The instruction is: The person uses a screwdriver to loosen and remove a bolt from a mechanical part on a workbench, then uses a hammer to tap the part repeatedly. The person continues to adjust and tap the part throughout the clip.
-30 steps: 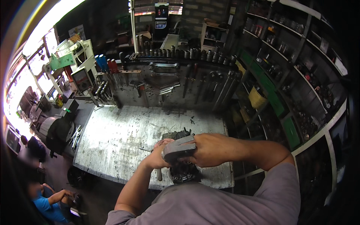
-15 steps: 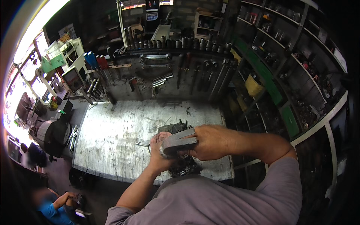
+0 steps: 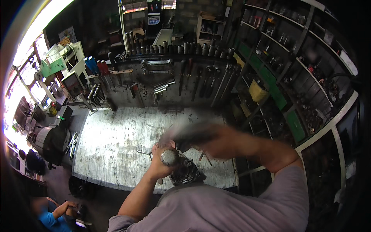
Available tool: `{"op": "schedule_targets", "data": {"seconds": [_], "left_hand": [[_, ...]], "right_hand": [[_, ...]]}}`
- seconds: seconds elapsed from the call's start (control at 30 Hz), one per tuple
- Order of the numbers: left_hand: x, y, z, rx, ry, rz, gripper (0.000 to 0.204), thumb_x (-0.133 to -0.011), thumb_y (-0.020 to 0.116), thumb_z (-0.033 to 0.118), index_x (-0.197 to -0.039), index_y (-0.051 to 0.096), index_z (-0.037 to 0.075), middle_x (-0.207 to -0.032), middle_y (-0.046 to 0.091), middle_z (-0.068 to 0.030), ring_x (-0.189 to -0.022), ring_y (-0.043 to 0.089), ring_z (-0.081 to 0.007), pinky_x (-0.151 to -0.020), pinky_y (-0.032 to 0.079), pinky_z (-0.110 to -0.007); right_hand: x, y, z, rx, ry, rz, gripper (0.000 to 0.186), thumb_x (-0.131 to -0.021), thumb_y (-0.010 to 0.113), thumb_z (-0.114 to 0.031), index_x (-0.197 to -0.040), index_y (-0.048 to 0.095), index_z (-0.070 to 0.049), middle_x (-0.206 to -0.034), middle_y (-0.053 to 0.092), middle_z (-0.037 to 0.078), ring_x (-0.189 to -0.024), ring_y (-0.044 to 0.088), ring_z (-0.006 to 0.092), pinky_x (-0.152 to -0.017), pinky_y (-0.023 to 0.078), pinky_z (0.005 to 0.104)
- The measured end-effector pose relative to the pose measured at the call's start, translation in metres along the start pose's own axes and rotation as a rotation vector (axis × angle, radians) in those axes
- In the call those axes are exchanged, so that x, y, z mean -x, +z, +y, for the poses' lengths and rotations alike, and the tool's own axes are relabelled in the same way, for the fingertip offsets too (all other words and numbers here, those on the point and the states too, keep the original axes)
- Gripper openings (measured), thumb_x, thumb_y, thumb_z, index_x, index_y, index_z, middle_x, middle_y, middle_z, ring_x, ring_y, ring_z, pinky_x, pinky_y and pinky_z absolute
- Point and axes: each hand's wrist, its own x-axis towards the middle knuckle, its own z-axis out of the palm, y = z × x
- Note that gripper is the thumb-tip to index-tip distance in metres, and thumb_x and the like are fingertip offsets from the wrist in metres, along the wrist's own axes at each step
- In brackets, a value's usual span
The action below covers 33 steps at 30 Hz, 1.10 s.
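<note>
My left hand [image 3: 157,165] is wrapped round a thick metal cylinder, whose pale round end [image 3: 170,157] faces up. It stands over a dark metal casting [image 3: 188,172], apparently an engine part, at the bench's near edge. My right hand [image 3: 221,142] grips a thick grey metal block [image 3: 193,133], smeared by motion above and beyond the casting. The block's exact kind cannot be made out. A thin metal tool [image 3: 143,152] lies left of my left hand, and a slim rod [image 3: 208,159] shows below my right hand.
The worn pale workbench [image 3: 112,150] has a back panel hung with wrenches [image 3: 156,62], and sockets [image 3: 187,48] line its top. Shelves [image 3: 286,38] of parts stand at the right. Tools [image 3: 72,145] lie on the left side surface. A seated person [image 3: 54,218] in blue is at the lower left.
My right hand has lifted the grey block up and away from the left hand, uncovering the cylinder's round end and more of the casting. My left hand keeps its hold.
</note>
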Motion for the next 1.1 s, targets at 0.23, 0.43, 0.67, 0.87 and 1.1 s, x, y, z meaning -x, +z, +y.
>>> {"op": "schedule_targets", "data": {"seconds": [0.23, 0.43, 0.67, 0.87, 1.1], "left_hand": [[-0.014, -0.029, -0.020, 0.231, 0.013, -0.259, 0.086, -0.070, 0.099, 0.015, -0.147, 0.062, 0.004, -0.138, 0.067, -0.0125, -0.132, 0.063, -0.0274, -0.117, 0.047, -0.043], [0.026, 0.028, -0.005, 0.068, 0.001, 0.439, 0.083, -0.077, 0.099, 0.027, -0.148, 0.060, 0.007, -0.141, 0.069, -0.0175, -0.138, 0.063, -0.0343, -0.125, 0.041, -0.049], [0.025, -0.002, 0.019, -0.112, -0.202, -0.032, 0.043, -0.096, 0.083, 0.008, -0.136, 0.069, 0.004, -0.111, 0.077, -0.0070, -0.099, 0.073, -0.0162, -0.090, 0.062, -0.036], [0.016, -0.013, -0.003, -0.014, -0.125, -0.141, 0.038, -0.100, 0.081, 0.012, -0.135, 0.069, 0.003, -0.123, 0.075, -0.0090, -0.114, 0.070, -0.0207, -0.102, 0.057, -0.039], [0.011, -0.016, -0.027, 0.155, -0.119, -0.172, 0.033, -0.104, 0.079, 0.014, -0.133, 0.070, 0.000, -0.124, 0.075, -0.0090, -0.117, 0.071, -0.0203, -0.102, 0.057, -0.039]], "right_hand": [[-0.001, 0.023, -0.021, -0.844, 0.005, -0.202, 0.035, -0.111, 0.062, -0.041, -0.138, 0.073, -0.022, -0.118, 0.080, 0.018, -0.108, 0.078, 0.0411, -0.095, 0.064, 0.0523], [-0.005, 0.034, -0.029, -0.880, 0.070, -0.230, 0.038, -0.112, 0.061, -0.046, -0.139, 0.075, -0.023, -0.119, 0.080, 0.017, -0.110, 0.078, 0.0398, -0.098, 0.063, 0.0509], [0.011, 0.045, -0.022, -0.923, 0.137, -0.191, 0.038, -0.109, 0.067, -0.049, -0.132, 0.078, -0.021, -0.106, 0.082, 0.017, -0.103, 0.079, 0.0386, -0.093, 0.062, 0.0479], [0.053, 0.094, -0.031, -1.167, 0.201, 0.195, 0.042, -0.113, 0.063, -0.040, -0.144, 0.070, -0.012, -0.141, 0.074, 0.016, -0.134, 0.068, 0.0389, -0.113, 0.054, 0.0490], [0.132, 0.156, -0.091, -1.193, 0.268, -0.259, 0.049, -0.113, 0.059, -0.049, -0.146, 0.070, -0.013, -0.141, 0.074, 0.017, -0.135, 0.066, 0.0387, -0.118, 0.051, 0.0464]]}}
